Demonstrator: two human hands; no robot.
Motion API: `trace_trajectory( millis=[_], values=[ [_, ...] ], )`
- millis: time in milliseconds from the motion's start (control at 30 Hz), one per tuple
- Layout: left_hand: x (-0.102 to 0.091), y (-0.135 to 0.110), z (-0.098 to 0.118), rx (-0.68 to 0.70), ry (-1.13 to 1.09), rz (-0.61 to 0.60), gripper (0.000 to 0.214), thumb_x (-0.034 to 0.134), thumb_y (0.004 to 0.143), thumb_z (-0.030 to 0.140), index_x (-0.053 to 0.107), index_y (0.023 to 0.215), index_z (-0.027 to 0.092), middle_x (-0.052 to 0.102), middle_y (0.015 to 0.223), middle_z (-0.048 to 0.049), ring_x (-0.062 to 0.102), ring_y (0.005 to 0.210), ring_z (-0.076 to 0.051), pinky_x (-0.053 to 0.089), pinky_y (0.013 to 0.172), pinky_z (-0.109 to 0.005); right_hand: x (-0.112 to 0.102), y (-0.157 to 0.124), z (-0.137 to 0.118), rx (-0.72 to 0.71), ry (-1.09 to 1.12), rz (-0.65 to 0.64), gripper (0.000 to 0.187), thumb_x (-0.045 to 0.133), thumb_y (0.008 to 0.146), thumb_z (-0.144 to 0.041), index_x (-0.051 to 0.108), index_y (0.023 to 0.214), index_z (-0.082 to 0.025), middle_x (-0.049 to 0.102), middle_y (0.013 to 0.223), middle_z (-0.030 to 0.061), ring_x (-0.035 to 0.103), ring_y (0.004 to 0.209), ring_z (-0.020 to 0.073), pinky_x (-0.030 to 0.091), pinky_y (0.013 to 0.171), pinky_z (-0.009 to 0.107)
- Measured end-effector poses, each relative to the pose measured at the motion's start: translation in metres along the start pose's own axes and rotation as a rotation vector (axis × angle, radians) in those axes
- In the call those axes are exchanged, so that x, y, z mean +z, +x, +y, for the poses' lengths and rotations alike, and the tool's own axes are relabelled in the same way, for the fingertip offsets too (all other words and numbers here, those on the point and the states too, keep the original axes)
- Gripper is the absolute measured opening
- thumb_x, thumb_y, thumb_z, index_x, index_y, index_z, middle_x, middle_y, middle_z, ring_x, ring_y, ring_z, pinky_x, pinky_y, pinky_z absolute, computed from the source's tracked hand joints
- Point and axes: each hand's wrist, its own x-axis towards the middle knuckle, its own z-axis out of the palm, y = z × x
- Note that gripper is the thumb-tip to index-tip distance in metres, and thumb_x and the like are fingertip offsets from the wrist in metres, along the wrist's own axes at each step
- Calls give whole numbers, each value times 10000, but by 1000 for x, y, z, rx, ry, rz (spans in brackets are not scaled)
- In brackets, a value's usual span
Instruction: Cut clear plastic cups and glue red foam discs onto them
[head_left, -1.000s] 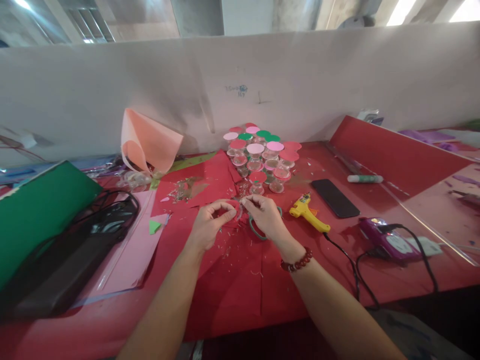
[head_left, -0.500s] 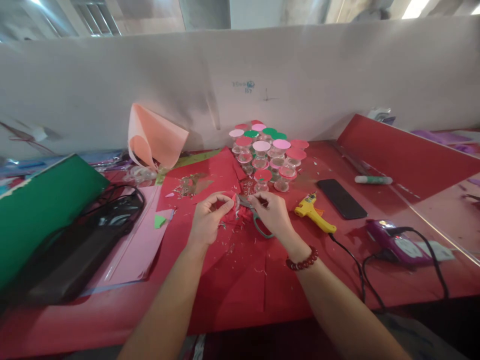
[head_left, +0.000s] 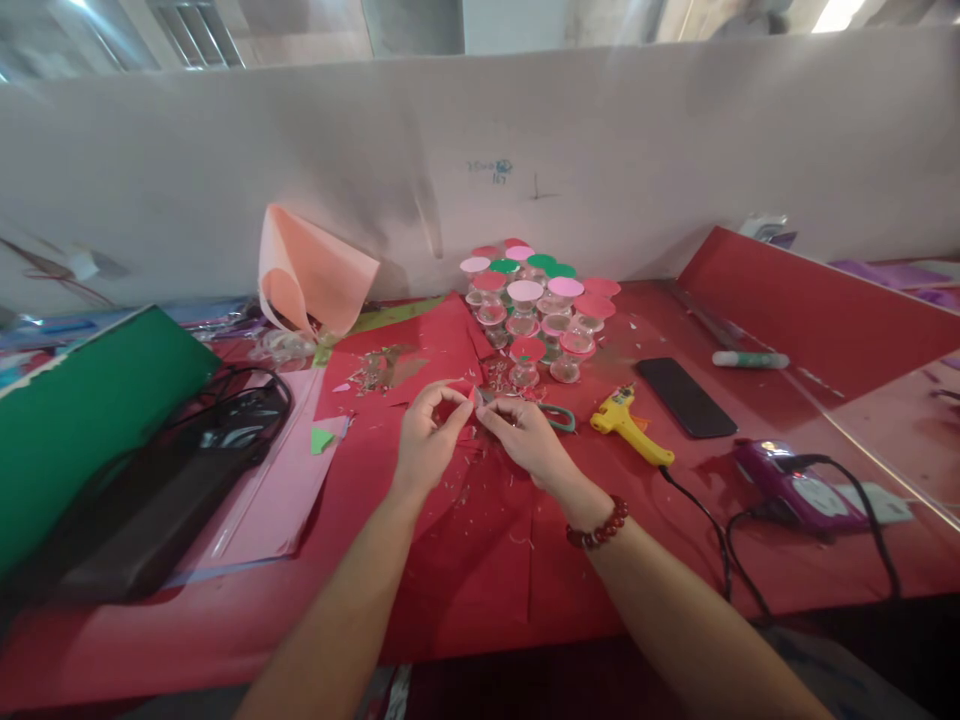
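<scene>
In front of me my left hand (head_left: 431, 435) is closed in a pinch on a small red paper piece (head_left: 472, 395), partly covered by the fingers. Close against it, my right hand (head_left: 521, 437) is closed around the middle of a pair of scissors. The teal handle (head_left: 559, 418) of the scissors sticks out to the right behind the hand, and a short length of metal blade (head_left: 484, 397) shows at the fingertips, touching or almost touching the paper. Under both hands lie red paper sheets (head_left: 450, 530) strewn with tiny scraps.
Clear plastic cups topped with coloured discs (head_left: 525, 292) stand behind the hands. To the right lie a yellow glue gun (head_left: 630, 425) with its cord, a black phone (head_left: 686, 398), a purple power strip (head_left: 799, 485) and a glue stick (head_left: 750, 360). A black case (head_left: 172, 480) lies left.
My right hand has moved slightly left and closer to the left fingertips. The scissors have turned, their handle swinging from below the hand to its right side.
</scene>
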Motion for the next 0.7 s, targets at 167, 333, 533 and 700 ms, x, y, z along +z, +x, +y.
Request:
trace_trajectory(
  millis=[167,333,533,700],
  values=[
    [0,0,3,38,67,10,121,626,809,316,636,767,203,657,965,-41,580,857,-181,404,743,-291,-1,0,3,-93,-163,13,260,478,878,-357,538,682,-197,563,604,-24,494,554,111,381,557,219],
    [0,0,3,46,66,43,119,644,787,319,653,766,202,655,919,-44,589,873,-191,415,743,-289,-3,-2,0,-162,-256,-16,211,416,899,-292,476,715,-209,518,632,-33,482,585,118,373,602,221],
    [1,3,-5,57,78,27,149,625,790,338,636,807,190,663,897,-47,599,863,-190,439,763,-296,-3,1,4,-163,-327,-9,190,432,890,-238,518,728,-189,494,625,-37,454,572,112,338,580,211],
    [2,8,-12,-38,-5,31,206,674,733,368,639,821,185,669,885,-44,599,847,-195,438,791,-315,-6,3,0,-111,-463,-14,192,435,880,-160,581,755,-176,579,677,-10,525,639,120,366,627,207]
  ],
)
